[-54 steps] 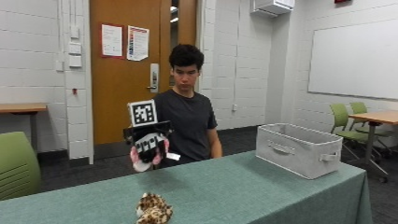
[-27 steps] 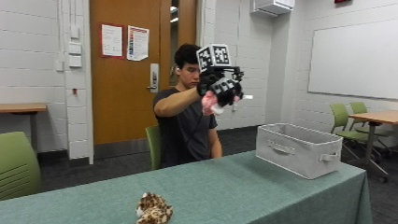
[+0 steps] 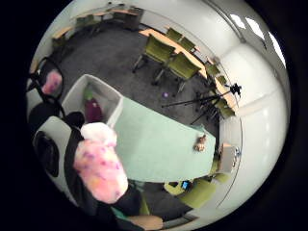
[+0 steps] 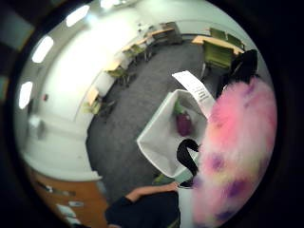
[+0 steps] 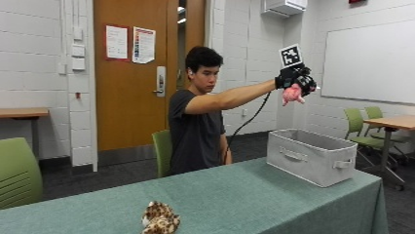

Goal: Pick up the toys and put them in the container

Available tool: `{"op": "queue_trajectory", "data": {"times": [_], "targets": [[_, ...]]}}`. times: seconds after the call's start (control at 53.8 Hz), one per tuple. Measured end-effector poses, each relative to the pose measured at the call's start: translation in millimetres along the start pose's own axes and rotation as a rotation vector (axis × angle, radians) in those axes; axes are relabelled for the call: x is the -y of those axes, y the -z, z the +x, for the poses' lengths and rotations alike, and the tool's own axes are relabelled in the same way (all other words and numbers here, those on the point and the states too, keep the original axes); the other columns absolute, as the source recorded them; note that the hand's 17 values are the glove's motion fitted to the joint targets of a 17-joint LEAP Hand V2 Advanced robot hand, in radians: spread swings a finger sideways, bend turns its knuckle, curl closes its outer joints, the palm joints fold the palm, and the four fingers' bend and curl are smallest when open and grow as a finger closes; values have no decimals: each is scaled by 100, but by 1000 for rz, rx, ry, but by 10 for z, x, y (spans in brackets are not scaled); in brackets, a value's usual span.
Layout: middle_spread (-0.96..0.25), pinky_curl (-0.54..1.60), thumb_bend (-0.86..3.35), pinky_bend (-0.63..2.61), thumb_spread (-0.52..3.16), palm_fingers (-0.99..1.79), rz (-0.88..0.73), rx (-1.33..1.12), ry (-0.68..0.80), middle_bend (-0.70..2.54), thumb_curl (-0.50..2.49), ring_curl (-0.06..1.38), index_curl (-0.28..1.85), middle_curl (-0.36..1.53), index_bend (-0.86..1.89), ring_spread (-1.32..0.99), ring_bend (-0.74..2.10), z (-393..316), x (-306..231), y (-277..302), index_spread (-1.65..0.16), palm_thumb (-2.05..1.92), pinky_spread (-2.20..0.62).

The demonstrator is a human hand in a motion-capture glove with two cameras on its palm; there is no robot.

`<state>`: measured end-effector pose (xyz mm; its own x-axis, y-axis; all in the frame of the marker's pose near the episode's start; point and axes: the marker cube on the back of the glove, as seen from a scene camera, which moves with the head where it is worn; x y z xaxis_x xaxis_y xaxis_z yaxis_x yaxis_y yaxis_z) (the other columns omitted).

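3 toys show in all. 1 pink fluffy toy point(image 5: 293, 94) sits in the 1 gloved hand point(image 5: 295, 80) at the upper right of the outside view. 1 brown spotted toy point(image 5: 160, 219) lies on the 1 tabletop point(image 5: 259, 200) at the lower left. 1 dark purple toy point(image 4: 183, 122), possibly with a green top, lies inside the 1 grey container point(image 5: 312, 156) at the right. 1 green chair point(image 5: 164, 151) stands behind the tabletop, and 2 more at the far right.
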<state>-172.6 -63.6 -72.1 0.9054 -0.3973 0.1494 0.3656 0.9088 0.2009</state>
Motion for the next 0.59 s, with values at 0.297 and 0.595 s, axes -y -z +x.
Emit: {"op": "queue_trajectory", "data": {"times": [0.297,0.595], "targets": [[-37,37,19,80,71,109,-186,-17,-78,90,115,54,98,66,15,-42,115,-748,265,-612,-41,47,-45],[-8,45,-15,124,91,-25,-280,8,-64,51,62,37,50,50,-4,-12,74,-394,9,-486,-28,-19,-10]]}}
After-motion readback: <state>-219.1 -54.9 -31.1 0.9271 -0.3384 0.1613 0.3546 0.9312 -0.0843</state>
